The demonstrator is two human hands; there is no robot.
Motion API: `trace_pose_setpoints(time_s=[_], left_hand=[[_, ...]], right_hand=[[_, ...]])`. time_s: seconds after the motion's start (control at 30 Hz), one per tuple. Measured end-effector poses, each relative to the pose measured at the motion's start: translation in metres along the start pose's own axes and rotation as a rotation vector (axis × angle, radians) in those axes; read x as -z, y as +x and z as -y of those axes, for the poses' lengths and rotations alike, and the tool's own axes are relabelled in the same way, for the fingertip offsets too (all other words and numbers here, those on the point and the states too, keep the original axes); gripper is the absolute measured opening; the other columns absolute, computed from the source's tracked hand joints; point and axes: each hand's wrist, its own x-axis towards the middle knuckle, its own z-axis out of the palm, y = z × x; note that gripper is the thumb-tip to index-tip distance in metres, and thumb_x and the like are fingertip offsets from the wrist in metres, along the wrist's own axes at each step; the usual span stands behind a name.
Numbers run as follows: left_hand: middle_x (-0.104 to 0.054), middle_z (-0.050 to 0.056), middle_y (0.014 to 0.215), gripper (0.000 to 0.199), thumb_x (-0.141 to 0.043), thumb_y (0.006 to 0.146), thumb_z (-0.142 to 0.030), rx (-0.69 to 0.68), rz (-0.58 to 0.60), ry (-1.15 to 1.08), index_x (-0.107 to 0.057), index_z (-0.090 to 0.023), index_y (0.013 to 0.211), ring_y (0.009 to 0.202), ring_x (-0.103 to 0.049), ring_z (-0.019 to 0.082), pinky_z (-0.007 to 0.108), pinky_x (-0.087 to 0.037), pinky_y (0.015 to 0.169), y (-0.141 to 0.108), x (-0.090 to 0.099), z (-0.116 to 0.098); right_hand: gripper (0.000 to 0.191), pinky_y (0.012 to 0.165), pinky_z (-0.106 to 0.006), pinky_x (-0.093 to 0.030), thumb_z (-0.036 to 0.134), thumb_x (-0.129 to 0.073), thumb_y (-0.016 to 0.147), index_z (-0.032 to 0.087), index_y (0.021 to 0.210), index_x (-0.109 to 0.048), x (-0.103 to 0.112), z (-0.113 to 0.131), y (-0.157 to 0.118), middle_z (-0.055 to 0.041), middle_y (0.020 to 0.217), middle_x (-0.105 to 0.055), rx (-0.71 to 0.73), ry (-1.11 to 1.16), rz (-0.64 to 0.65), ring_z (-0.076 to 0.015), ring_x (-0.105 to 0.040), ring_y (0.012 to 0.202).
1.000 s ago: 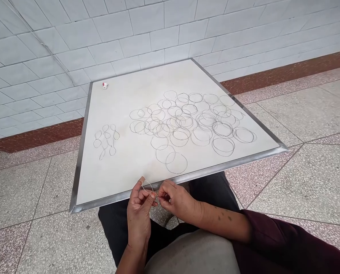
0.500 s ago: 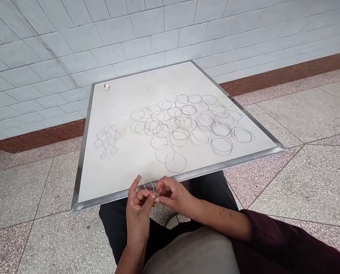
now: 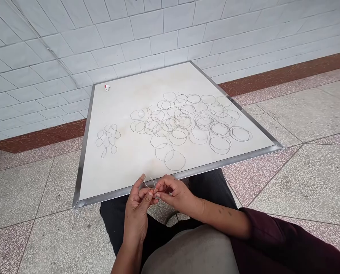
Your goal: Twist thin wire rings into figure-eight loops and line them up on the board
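A thin wire loop [image 3: 150, 182] is pinched between my two hands just past the near edge of the table. My left hand [image 3: 139, 207] grips it between thumb and fingers, its index finger raised beside the upper curve. On the other side, my right hand [image 3: 177, 194] has thumb and fingertips closed on the wire near its crossing. A smaller curve of wire hangs below the fingertips. Many round wire rings [image 3: 174, 160] overlap across the middle and right of the table. At the left lie several figure-eight wire pieces [image 3: 108, 131].
The white table [image 3: 124, 167] has a metal rim [image 3: 107, 197] and stands against a tiled wall [image 3: 147, 23]. A small white and red object [image 3: 107, 88] sits at its far left corner. My lap is below the near edge, over a speckled floor [image 3: 52, 217].
The wire's upper loop now looks more closed, its ends crossing between my fingertips. My left index finger has shifted slightly right, toward the wire. Things on the table have stayed put.
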Motion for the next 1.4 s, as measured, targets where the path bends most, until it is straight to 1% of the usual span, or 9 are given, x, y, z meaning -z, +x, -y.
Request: trace_pose_setpoints(time_s=[0.2,0.33,0.43,0.57,0.73,0.87,1.07,1.2,1.4], left_hand=[[-0.072,0.001,0.082,0.072,-0.080,0.071,-0.028,-0.007,-0.010,0.026,-0.053,-0.021,0.137,0.074,-0.063,0.014,0.028,-0.052,0.072,0.0005,-0.0001,0.0015],[-0.071,-0.001,0.078,0.070,-0.082,0.069,-0.027,0.004,-0.027,0.005,-0.056,-0.021,0.133,0.069,-0.062,0.013,0.027,-0.052,0.070,0.0005,-0.0010,0.0005],[-0.071,-0.001,0.077,0.068,-0.083,0.068,-0.023,0.046,-0.015,-0.053,-0.057,-0.021,0.131,0.068,-0.062,0.012,0.025,-0.051,0.069,0.0011,-0.0007,-0.0003],[-0.069,-0.002,0.072,0.064,-0.083,0.068,-0.019,0.126,0.026,-0.167,-0.059,-0.021,0.128,0.068,-0.063,0.010,0.021,-0.050,0.067,0.0019,0.0018,-0.0005],[-0.067,-0.002,0.074,0.062,-0.084,0.067,-0.016,0.177,0.049,-0.235,-0.061,-0.020,0.124,0.067,-0.063,0.009,0.019,-0.050,0.065,0.0018,0.0037,-0.0007],[-0.064,-0.003,0.072,0.060,-0.084,0.067,-0.016,0.164,0.036,-0.232,-0.062,-0.020,0.122,0.065,-0.061,0.008,0.018,-0.050,0.063,0.0013,0.0033,-0.0004],[-0.064,-0.002,0.075,0.065,-0.084,0.066,-0.020,0.101,-0.023,-0.174,-0.059,-0.020,0.126,0.067,-0.060,0.010,0.022,-0.051,0.062,-0.0021,0.0002,-0.0012],[-0.063,-0.002,0.073,0.066,-0.083,0.067,-0.022,0.067,-0.055,-0.154,-0.058,-0.019,0.128,0.067,-0.059,0.011,0.023,-0.051,0.063,-0.0035,-0.0027,-0.0025],[-0.067,0.001,0.079,0.069,-0.082,0.069,-0.025,0.035,-0.059,-0.109,-0.055,-0.019,0.132,0.071,-0.061,0.013,0.025,-0.052,0.064,-0.0040,-0.0016,-0.0019]], right_hand=[[0.007,0.059,-0.023,-0.046,0.016,-0.063,0.079,0.020,0.085,-0.060,-0.0006,-0.0013,-0.0002,0.0017,0.079,-0.058,-0.039,0.041,-0.011,-0.0104,-0.055,0.067],[0.006,0.059,-0.022,-0.046,0.018,-0.065,0.080,0.020,0.084,-0.060,0.0002,-0.0004,0.0000,0.0015,0.078,-0.058,-0.035,0.025,-0.005,-0.0107,-0.055,0.067],[0.005,0.060,-0.023,-0.047,0.018,-0.064,0.081,0.020,0.085,-0.061,0.0009,0.0003,-0.0005,0.0016,0.077,-0.058,-0.020,0.030,0.013,-0.0110,-0.056,0.068],[0.006,0.064,-0.024,-0.049,0.017,-0.063,0.082,0.020,0.087,-0.063,0.0007,0.0001,-0.0019,0.0003,0.081,-0.059,0.014,0.054,0.033,-0.0121,-0.058,0.071],[0.005,0.065,-0.025,-0.051,0.018,-0.064,0.083,0.021,0.087,-0.063,-0.0004,0.0006,-0.0023,-0.0002,0.082,-0.059,0.074,0.064,0.050,-0.0124,-0.058,0.071],[0.004,0.065,-0.025,-0.050,0.019,-0.063,0.084,0.021,0.087,-0.063,-0.0012,0.0004,-0.0023,-0.0008,0.083,-0.060,0.102,0.033,0.046,-0.0130,-0.058,0.073],[0.001,0.063,-0.024,-0.049,0.021,-0.062,0.086,0.021,0.087,-0.063,-0.0034,-0.0022,-0.0040,-0.0006,0.081,-0.060,0.105,0.024,0.032,-0.0131,-0.058,0.073],[0.003,0.064,-0.025,-0.047,0.020,-0.061,0.087,0.022,0.085,-0.063,-0.0047,-0.0048,-0.0045,-0.0002,0.077,-0.060,0.143,-0.050,0.000,-0.0139,-0.056,0.073],[0.004,0.064,-0.027,-0.045,0.020,-0.062,0.087,0.023,0.085,-0.063,-0.0031,-0.0078,-0.0032,-0.0009,0.076,-0.060,0.163,-0.139,-0.039,-0.0154,-0.055,0.073]])
